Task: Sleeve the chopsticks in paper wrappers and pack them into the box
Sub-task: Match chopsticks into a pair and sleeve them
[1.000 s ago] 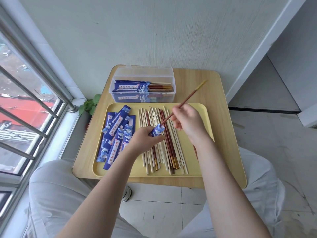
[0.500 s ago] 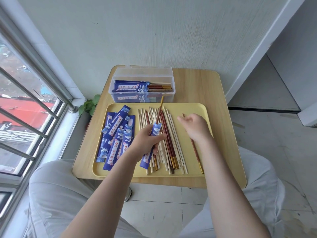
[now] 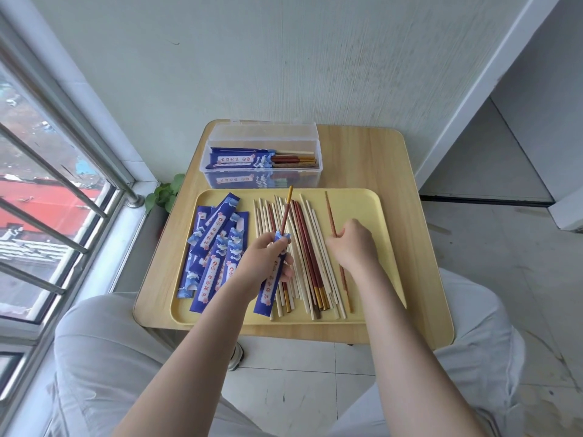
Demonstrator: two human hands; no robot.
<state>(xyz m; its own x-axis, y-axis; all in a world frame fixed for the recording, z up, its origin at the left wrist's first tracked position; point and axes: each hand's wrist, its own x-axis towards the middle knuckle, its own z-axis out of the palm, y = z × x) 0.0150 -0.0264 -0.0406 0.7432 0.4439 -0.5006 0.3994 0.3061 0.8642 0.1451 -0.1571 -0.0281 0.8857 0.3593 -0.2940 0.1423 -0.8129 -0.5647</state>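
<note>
Left grip (image 3: 268,257): fingers curled round blue paper wrapper (image 3: 272,279), gold-tipped red chopstick (image 3: 286,212) projecting from its top end. Right grip (image 3: 353,244): pinching second red chopstick (image 3: 330,214) over yellow tray (image 3: 372,209). Loose chopsticks (image 3: 310,263) between both hands. Spare wrappers (image 3: 214,247) left. Clear box (image 3: 263,159) on counter (image 3: 362,159), part-filled.

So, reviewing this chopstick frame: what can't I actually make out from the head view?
- Tip of the chopstick inside the blue wrapper: hidden by the paper and the left hand.
- Right hand fingertips on the red chopstick: curled under the palm, so the exact grip is unclear.
- Count of sleeved pairs in the box: stacked, and the lower layers are blurred through the clear wall.
- Wrapper print: too small to read.
</note>
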